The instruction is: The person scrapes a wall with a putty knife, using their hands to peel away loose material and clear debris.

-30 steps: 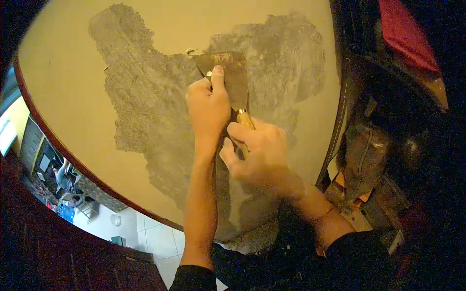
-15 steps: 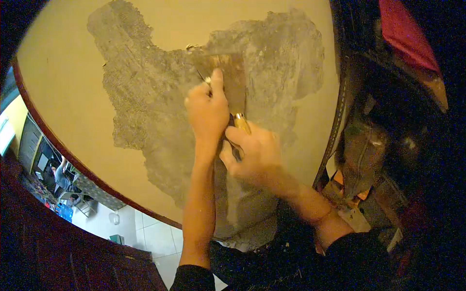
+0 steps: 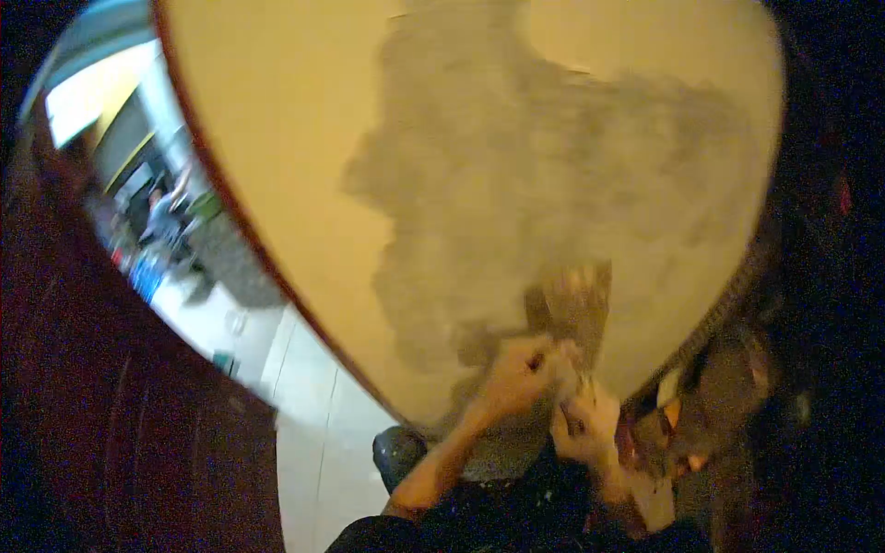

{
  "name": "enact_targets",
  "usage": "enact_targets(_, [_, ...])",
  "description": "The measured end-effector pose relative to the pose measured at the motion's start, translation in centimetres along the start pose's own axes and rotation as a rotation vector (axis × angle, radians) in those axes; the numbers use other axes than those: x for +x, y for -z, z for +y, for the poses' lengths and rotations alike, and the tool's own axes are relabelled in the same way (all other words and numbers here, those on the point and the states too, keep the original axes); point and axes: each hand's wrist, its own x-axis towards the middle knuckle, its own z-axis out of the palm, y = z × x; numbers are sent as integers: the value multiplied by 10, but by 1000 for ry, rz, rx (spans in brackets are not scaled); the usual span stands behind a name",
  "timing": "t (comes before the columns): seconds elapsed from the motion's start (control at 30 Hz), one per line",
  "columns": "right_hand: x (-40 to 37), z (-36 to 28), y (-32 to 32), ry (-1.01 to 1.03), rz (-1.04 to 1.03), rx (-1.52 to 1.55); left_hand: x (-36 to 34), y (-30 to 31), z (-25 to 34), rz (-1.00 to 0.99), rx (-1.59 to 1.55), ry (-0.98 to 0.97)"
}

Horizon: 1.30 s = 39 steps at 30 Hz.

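My right hand is closed round the handle of a wide scraper, its metal blade pointing up in front of the wall. My left hand is closed beside it, fingers near the base of the blade; I cannot tell what is in them. Motion blurs both hands. Before them is a yellow wall with a large rough grey patch where the surface is bare. The scraper overlaps the lower part of this patch.
A dark red edge bounds the wall on the left. Beyond it are a pale tiled floor and a person far off. A dark red panelled surface fills the lower left. Dim clutter lies at right.
Both hands and the scraper have come down from the middle of the grey patch to its lower part, close to my body. The view has shifted too, and is blurred.
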Motion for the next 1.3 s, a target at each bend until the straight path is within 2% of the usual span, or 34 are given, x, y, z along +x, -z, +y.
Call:
enact_targets(0.03, [-18,2,-9,26,-53,47,-21,3,-18,-76,29,188])
enact_targets(0.13, [-83,5,-44,26,-142,234,-75,6,-80,39,-82,149])
enact_targets(0.2, [-127,11,-63,-123,-309,260,-105,11,-98,-17,18,288])
enact_targets(0.23, [-126,10,-66,-121,-323,271,-119,13,-116,-6,18,301])
enact_targets(0.3, [-128,1,-67,-147,-540,280,-143,20,-160,-46,383,282])
enact_targets(0.33, [-126,1,-69,-144,-548,284,-147,26,-173,-39,381,290])
enact_targets(0.4, [-120,6,-75,-47,-657,251,-151,36,-195,-195,260,460])
enact_targets(0.43, [-117,8,-77,-44,-660,253,-154,38,-210,-191,260,462])
enact_targets(0.5, [-113,15,-80,-30,-800,283,-160,33,-233,-158,237,446])
enact_targets(0.73, [-104,23,-83,-150,-942,341,-156,27,-216,-129,353,560])
enact_targets(0.83, [-98,25,-78,-225,-968,438,-158,23,-220,-112,231,530])
enact_targets(0.9, [-99,36,-80,-280,-1189,373,-152,28,-200,-214,274,675])
enact_targets(1.0, [-100,44,-84,-310,-1287,371,-161,16,-231,-182,283,729])
enact_targets(1.13, [-96,36,-77,-266,-1170,374,-160,14,-251,-170,236,806])
enact_targets(1.2, [-87,29,-72,-348,-1127,544,-169,11,-261,6,272,707])
enact_targets(1.3, [-102,38,-80,-251,-1105,461,-164,21,-229,77,311,701])
